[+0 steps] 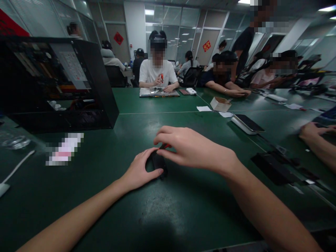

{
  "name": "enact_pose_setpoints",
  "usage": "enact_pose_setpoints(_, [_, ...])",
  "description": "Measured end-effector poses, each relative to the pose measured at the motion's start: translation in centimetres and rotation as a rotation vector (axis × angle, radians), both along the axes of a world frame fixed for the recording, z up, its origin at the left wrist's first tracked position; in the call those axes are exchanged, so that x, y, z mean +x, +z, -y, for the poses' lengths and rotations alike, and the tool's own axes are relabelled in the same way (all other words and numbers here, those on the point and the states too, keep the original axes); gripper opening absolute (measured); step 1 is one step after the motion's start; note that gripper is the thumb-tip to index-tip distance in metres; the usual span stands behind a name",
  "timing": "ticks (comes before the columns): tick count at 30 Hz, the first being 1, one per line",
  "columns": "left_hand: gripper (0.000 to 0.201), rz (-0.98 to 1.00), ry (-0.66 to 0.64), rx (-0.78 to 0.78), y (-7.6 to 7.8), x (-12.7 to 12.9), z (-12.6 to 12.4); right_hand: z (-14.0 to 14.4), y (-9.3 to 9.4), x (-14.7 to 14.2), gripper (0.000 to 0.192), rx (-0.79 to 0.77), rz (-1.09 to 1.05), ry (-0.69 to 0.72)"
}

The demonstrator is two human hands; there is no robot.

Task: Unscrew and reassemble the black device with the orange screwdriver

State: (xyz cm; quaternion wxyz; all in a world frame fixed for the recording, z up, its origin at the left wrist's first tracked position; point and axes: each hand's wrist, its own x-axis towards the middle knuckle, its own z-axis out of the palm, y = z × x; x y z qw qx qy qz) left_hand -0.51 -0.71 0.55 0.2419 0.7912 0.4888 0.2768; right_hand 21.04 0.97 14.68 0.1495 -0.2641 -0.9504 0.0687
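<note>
An open black computer case (pixel 60 84) is standing at the far left of the green surface (pixel 183 210), with a white cable (pixel 15 168) lying in front of it near the surface edge. Toward the centre, the left hand (pixel 140 171) is curling around a small black object (pixel 158 164) that is resting on the surface, thumb and fingers closing on its sides. Directly above it, the right hand (pixel 191 147) is pinching a thin orange-handled tool (pixel 164 146) between fingertips, the tip pointing down at the black object. Farther right, a phone on a white base (pixel 246 124) and a small cardboard box (pixel 220 104) are lying well apart from the hands, with black parts (pixel 275 168) nearer. At the far right edge, a co-worker's hand (pixel 312 131) is resting on the surface. Other people are sitting across the surface.
</note>
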Motion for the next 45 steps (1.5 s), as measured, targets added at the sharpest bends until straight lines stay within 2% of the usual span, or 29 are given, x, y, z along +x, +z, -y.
enact_pose_setpoints(10, [0.079, 0.023, -0.041, 0.002, 0.0, -0.3, 0.0, 0.8, 0.2, 0.8, 0.012, -0.057, 0.097, -0.036])
enact_pose_setpoints(15, [0.077, 0.004, -0.027, 0.028, -0.5, -0.5, -0.1, 0.5, 0.2, -0.1, 0.018, -0.022, 0.006, 0.008])
enact_pose_setpoints(18, [0.078, 0.006, -0.013, 0.039, -1.0, -0.7, -0.1, 0.2, -0.1, -0.4, 0.029, 0.008, -0.057, 0.065])
enact_pose_setpoints(21, [0.078, 0.013, -0.013, 0.042, -1.2, -0.8, -0.1, 0.1, -0.4, -0.6, 0.022, 0.029, -0.052, 0.043])
enact_pose_setpoints(25, [0.075, 0.030, -0.019, 0.021, -1.0, -0.6, -0.1, 0.2, -0.3, -0.9, 0.020, 0.043, 0.016, -0.026])
enact_pose_setpoints(33, [0.074, 0.011, -0.005, 0.031, -0.7, -0.5, -0.1, 0.3, -0.1, -0.9, 0.023, -0.009, -0.006, 0.007])
enact_pose_setpoints(36, [0.070, -0.084, -0.017, 0.039, -0.2, -0.7, 0.0, 0.4, 0.0, -0.7, 0.023, -0.008, 0.056, -0.019])
enact_pose_setpoints(39, [0.059, -0.204, -0.065, 0.064, 0.8, -0.8, 0.1, 0.8, 0.4, 0.0, 0.020, -0.016, 0.193, -0.107])
enact_pose_setpoints(42, [0.046, -0.278, -0.086, 0.147, 1.5, -0.8, 0.2, 1.6, 0.8, 1.2, 0.020, -0.093, 0.337, -0.136])
enact_pose_setpoints(45, [0.040, -0.294, -0.125, 0.253, 1.5, -1.0, 0.1, 2.5, 1.3, 2.7, 0.020, -0.171, 0.465, -0.185])
